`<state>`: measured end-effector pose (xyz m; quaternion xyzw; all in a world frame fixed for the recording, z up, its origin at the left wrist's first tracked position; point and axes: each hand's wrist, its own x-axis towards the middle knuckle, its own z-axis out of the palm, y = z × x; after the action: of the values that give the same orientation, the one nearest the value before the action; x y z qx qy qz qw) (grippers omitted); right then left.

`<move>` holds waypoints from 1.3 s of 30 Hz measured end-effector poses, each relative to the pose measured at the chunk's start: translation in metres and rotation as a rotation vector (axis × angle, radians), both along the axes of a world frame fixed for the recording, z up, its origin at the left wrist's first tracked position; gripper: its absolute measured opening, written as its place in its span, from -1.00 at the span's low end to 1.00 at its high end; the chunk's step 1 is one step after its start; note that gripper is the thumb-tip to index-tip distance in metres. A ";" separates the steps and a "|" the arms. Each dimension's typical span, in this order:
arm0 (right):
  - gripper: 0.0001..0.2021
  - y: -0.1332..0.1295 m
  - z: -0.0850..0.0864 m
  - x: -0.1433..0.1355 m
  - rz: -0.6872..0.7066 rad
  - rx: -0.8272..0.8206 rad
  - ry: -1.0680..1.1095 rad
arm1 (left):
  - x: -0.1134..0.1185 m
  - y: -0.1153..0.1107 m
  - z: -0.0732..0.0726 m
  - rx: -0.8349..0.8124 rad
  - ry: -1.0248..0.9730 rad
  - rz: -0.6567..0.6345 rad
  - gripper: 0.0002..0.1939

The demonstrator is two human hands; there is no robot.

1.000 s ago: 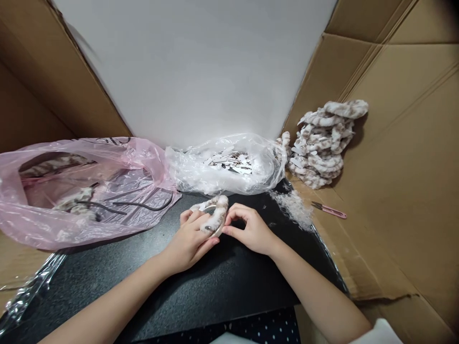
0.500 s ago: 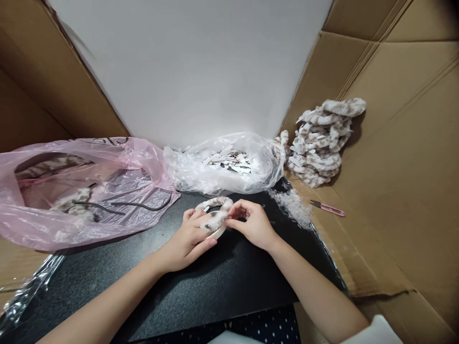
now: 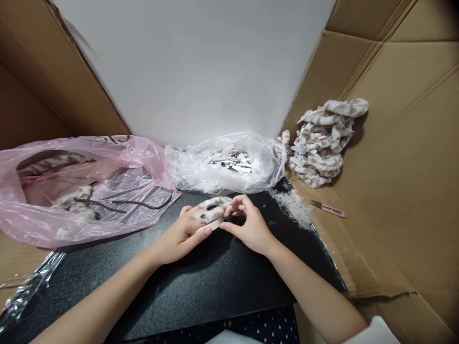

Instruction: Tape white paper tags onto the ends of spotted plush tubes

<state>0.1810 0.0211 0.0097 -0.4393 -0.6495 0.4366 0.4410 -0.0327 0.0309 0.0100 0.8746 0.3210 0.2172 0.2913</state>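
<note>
A fuzzy white-and-brown striped ring (image 3: 214,215) sits over a narrow white band like a roll of tape (image 3: 215,224), above the black tabletop (image 3: 172,291). My left hand (image 3: 182,234) is closed around the left side of both, its thumb along the band's front. A small dark spot shows on the ring near my left fingers. My right hand (image 3: 249,224) is at the right side, fingers curled onto the ring and thumb tip at the band's right end. What lies under the ring is partly hidden.
A pink plastic bag (image 3: 150,157) with fuzzy pieces and dark bent rods lies left. Behind is a clear bag (image 3: 182,172) of white and dark scraps. Right are a pile of fuzzy striped pieces (image 3: 322,138), loose fluff (image 3: 296,208) and pink thread snips (image 3: 329,209). Cardboard walls (image 3: 405,143) stand around.
The ring and white band have tilted and shifted slightly, showing more of the ring's opening. My right thumb has moved down and away from the fingertips, to the band's end.
</note>
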 end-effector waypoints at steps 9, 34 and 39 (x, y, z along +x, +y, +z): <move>-0.57 -0.002 -0.001 -0.003 -0.028 -0.133 0.101 | 0.000 0.000 0.000 -0.045 -0.028 -0.048 -0.51; -0.56 0.005 0.019 0.022 0.445 -0.600 0.501 | -0.016 0.010 0.012 -0.165 0.112 -0.017 -0.59; -0.59 -0.012 0.039 0.022 0.579 -0.600 0.502 | -0.012 0.005 0.014 0.002 0.150 0.091 -0.58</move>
<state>0.2030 0.0094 0.0482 -0.2295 -0.4641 0.8019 0.2982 -0.0446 0.0357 0.0238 0.8732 0.3811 0.1647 0.2552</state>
